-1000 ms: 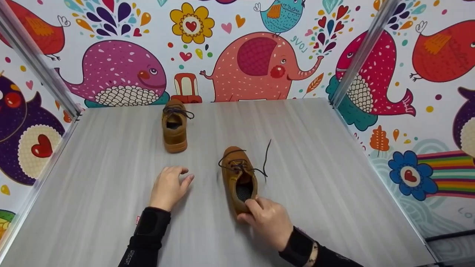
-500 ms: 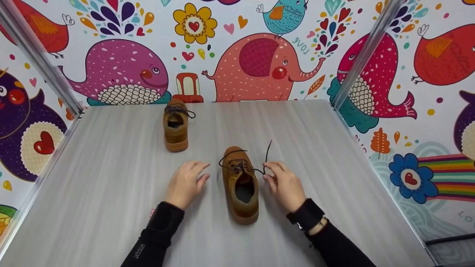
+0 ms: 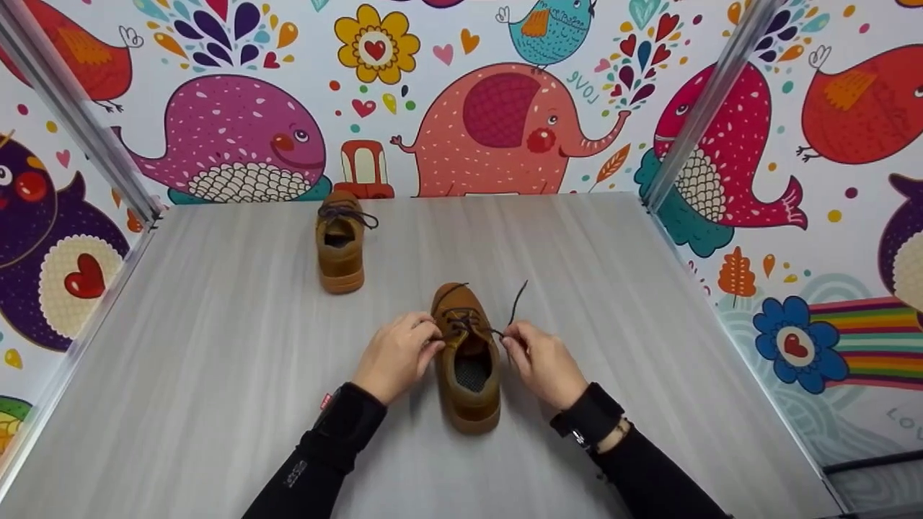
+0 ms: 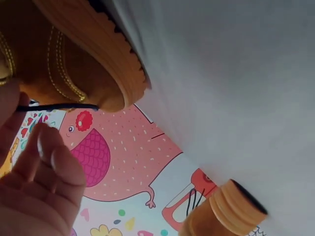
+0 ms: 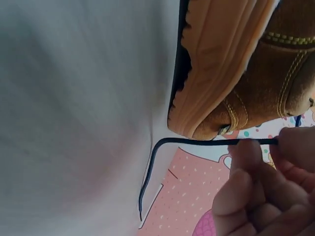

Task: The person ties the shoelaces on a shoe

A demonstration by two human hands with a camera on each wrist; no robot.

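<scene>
A brown lace-up shoe with yellow stitching stands upright, toe pointing away, between my two hands. Its dark laces are crossed over the tongue, with loose ends at both sides. My left hand pinches the left lace between thumb and forefinger, right beside the shoe's opening. On the other side my right hand pinches the right lace, whose free end stretches away past the fingers and bends down to the table. Its other fingers are curled below the lace in the right wrist view.
A second brown shoe, its lace tied, stands farther back to the left, near the printed back wall. Pale wood-grain tabletop lies around both shoes. Metal posts mark the back corners, and patterned panels close in both sides.
My right hand has left the shoe's heel and moved forward to the right lace, now pinching it. My left hand has moved right and forward from the table to the left lace.
</scene>
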